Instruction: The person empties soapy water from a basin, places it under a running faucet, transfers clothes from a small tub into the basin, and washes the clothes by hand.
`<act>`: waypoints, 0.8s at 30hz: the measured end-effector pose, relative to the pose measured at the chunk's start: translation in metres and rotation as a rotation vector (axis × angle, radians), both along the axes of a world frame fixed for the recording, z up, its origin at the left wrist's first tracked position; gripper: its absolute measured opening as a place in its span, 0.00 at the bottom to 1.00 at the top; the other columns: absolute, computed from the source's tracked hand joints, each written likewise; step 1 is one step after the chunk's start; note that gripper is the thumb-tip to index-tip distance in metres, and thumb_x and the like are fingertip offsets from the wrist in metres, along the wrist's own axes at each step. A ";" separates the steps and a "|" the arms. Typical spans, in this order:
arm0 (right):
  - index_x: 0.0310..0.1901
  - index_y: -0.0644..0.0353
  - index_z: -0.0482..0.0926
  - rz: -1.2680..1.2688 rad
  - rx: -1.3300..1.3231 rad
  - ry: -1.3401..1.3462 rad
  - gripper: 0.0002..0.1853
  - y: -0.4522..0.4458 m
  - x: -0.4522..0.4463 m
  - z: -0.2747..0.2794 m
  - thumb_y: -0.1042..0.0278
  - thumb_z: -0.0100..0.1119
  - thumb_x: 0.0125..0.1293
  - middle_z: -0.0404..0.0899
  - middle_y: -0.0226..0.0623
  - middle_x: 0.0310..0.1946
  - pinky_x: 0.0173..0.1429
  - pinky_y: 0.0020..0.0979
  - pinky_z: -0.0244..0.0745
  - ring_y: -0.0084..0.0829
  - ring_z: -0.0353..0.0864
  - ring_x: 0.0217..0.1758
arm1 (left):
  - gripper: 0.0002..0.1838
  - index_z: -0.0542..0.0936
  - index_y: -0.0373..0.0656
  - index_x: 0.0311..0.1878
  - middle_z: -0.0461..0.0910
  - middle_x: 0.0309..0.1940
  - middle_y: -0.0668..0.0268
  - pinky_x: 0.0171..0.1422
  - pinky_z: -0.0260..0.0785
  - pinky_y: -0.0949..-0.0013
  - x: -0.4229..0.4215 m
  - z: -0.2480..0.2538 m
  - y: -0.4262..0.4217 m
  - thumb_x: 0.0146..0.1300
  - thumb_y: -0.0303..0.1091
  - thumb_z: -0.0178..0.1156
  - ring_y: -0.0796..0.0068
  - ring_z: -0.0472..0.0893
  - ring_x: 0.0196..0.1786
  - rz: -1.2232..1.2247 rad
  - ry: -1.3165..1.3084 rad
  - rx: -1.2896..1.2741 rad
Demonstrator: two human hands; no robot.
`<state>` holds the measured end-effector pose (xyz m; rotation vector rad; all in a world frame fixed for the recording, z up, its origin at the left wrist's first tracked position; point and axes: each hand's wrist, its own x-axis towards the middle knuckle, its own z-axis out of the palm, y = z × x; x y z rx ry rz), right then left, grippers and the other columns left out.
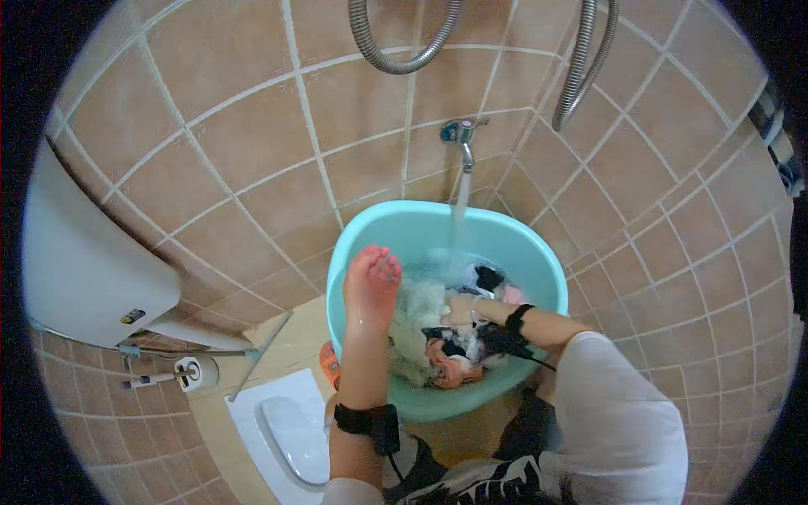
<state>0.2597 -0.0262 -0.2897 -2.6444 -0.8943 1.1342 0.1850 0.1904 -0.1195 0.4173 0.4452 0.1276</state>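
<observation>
A turquoise basin (339, 244) holds water and a heap of wet clothes (454, 370) in black, white, pink and orange-red. My left hand (372, 282) is raised over the basin's left side, its wet fingers curled in and nothing visible in them. Deep among the clothes is my right hand (460, 310), touching pale cloth; its fingers are hidden. From the tap (466, 156) on the wall a stream of water (460, 206) falls into the back of the basin. Black straps with cables circle both of my wrists.
Metal shower hoses (581, 76) hang on the tiled wall. A white squat toilet (295, 429) lies in the floor at the left front. A white water heater (101, 261) and a toilet roll (198, 374) are farther left. An orange slipper (330, 364) sits beside the basin.
</observation>
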 end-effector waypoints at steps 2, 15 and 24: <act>0.36 0.71 0.76 0.018 0.023 0.007 0.29 -0.018 -0.021 0.037 0.46 0.56 0.47 0.77 0.58 0.34 0.45 0.41 0.72 0.50 0.78 0.41 | 0.12 0.70 0.42 0.43 0.73 0.38 0.65 0.47 0.65 0.66 0.001 -0.005 0.001 0.56 0.31 0.55 0.70 0.72 0.41 -0.017 -0.012 0.017; 0.54 0.65 0.70 0.326 -0.512 -0.022 0.33 -0.060 -0.031 0.084 0.50 0.59 0.50 0.71 0.46 0.53 0.53 0.37 0.69 0.36 0.66 0.60 | 0.19 0.65 0.39 0.52 0.67 0.47 0.62 0.55 0.60 0.63 -0.003 -0.006 0.007 0.57 0.31 0.53 0.67 0.68 0.49 -0.014 -0.036 0.003; 0.42 0.55 0.77 0.418 0.172 -0.469 0.14 0.044 0.069 -0.050 0.62 0.56 0.53 0.79 0.39 0.29 0.45 0.43 0.71 0.42 0.78 0.38 | 0.15 0.66 0.41 0.48 0.70 0.43 0.64 0.52 0.63 0.65 -0.006 0.004 0.022 0.57 0.30 0.53 0.70 0.69 0.46 0.045 0.026 -0.037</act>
